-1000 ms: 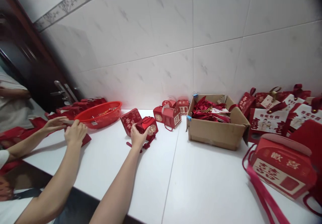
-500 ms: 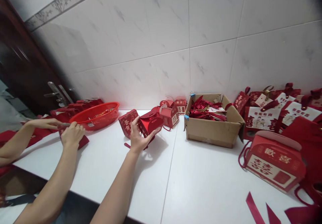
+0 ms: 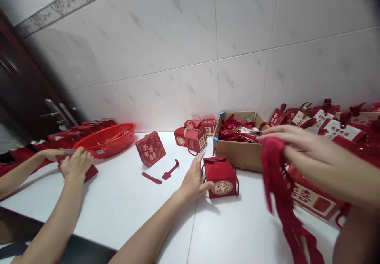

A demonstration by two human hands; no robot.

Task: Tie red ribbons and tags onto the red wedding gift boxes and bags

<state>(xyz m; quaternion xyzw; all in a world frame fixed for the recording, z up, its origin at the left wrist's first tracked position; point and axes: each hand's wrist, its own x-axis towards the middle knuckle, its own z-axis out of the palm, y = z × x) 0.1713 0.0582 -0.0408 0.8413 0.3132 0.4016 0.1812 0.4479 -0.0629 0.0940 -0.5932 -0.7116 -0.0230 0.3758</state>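
Observation:
A small dark red gift box (image 3: 220, 177) with a gold oval label and rope handles stands on the white table. Beside its left side is my left hand (image 3: 192, 181), fingers stretched out and thumb apart at the box's front edge. Whether it presses on the box is hard to tell. My right hand (image 3: 305, 153), blurred, is raised at the right, and long red ribbons (image 3: 286, 208) hang from its closed fingers. Behind it sits a larger red box (image 3: 314, 196) with a cream panel, partly covered. A cardboard carton (image 3: 240, 155) full of red ribbons is behind the small box.
At the left, a co-worker's hands (image 3: 77, 164) hold a red packet by a red plastic basin (image 3: 118, 143). A tilted red box (image 3: 150, 149) and two loose red strips (image 3: 152, 178) lie mid-table. Small red boxes (image 3: 196, 137) stand by the wall; several gift bags (image 3: 341, 131) crowd the right.
The small red box has moved from my raised left hand onto the table, further right. My left hand has loosened around it. My right hand has entered from the right with ribbons.

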